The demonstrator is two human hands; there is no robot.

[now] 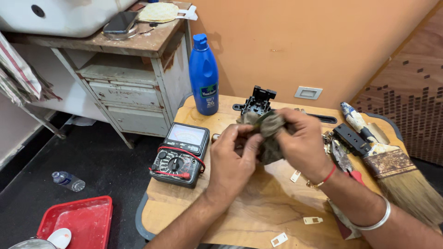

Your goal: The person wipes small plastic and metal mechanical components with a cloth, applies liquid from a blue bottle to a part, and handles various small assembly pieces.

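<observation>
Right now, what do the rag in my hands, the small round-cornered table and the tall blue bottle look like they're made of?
The crumpled grey-brown rag, held in both hands, looks like soft woven cloth: it folds and bunches, matte. The small round-cornered table looks like wood or wood-look laminate, with visible grain and a smooth sheen. The tall blue bottle seems to be glossy moulded plastic.

We see a matt, crumpled cloth (270,133) over a wood-grain table (258,203) — smooth, faintly glossy. The blue bottle (203,76) is shiny plastic; the meter (180,154), black plastic. The brush (397,170) has coarse bristles — its handle paint-stained.
</observation>
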